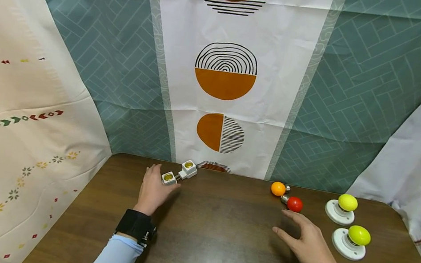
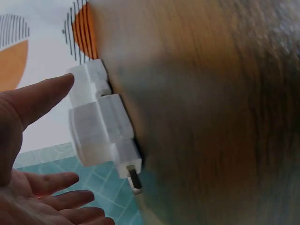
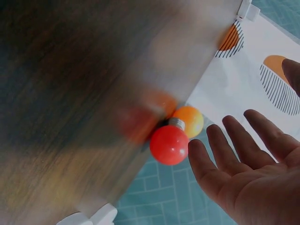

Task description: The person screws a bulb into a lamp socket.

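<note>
- So the red bulb is my landmark: it's lying on its side on the brown desk, toward the back.
- Orange bulb is right beside the red bulb, a bit left and behind, also on its side with its metal screw base showing.
- Right hand is just in front of the red bulb, palm facing it, thumb well apart from the fingers, nothing gripped. Can't tell if a fingertip is touching.
- Well left of the red bulb, near the back edge, there are two white lamp sockets in a row; the left wrist view shows a metal prong on the end of one.
- Left hand is right at those sockets, far left of the red bulb, thumb and fingers spread. Contact's hard to call.
- Right of the red bulb: two yellow-green bulbs sitting upright in round white holders, one nearer than the other.
- Behind the red bulb hangs a patterned teal-and-white cloth.
</note>
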`<state>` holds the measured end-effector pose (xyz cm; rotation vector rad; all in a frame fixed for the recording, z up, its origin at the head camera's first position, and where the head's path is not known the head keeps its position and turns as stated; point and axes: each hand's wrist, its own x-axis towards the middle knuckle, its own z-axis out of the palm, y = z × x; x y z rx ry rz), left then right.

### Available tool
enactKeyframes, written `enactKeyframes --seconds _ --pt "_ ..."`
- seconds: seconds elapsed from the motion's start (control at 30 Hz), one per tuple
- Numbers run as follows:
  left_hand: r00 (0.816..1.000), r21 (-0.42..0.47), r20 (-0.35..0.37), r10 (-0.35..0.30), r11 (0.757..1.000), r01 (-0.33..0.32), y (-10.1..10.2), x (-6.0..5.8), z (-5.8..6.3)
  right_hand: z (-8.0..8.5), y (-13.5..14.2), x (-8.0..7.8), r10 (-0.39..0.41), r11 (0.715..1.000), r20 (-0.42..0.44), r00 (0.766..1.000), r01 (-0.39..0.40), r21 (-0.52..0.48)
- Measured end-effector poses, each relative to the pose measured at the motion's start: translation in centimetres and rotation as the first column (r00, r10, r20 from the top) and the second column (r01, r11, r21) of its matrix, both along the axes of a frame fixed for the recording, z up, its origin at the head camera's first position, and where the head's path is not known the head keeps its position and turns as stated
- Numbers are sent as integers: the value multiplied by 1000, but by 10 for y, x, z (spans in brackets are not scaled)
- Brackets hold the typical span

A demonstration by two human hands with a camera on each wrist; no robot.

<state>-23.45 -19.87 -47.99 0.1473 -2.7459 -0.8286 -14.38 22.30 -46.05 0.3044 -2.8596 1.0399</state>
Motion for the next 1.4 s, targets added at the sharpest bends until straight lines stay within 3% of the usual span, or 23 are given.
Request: enactKeyframes --seconds 0.2,0.33,0.83,1.07,1.23,1.4 --pt "994 -13 109 21 1000 -20 2 -1 -4 1 1 1 -23 1000 42 999 23 15" --pt "990 -3 137 19 1000 -19 5 0 -6 3 2 0 -35 999 64 997 34 25" --pt "995 -53 76 59 997 -55 10 11 -9 5 5 -2 -32 999 25 999 31 35" --pt "992 -72 88 86 994 -80 14 14 -10 11 9 -4 -46 998 -6 999 46 48" --pt "995 -57 72 65 997 -61 20 18 -10 15 13 -8 -66 996 -44 997 68 53" --pt "999 -3 28 20 1000 -20 32 24 -1 15 16 -16 -85 995 -105 991 90 41"
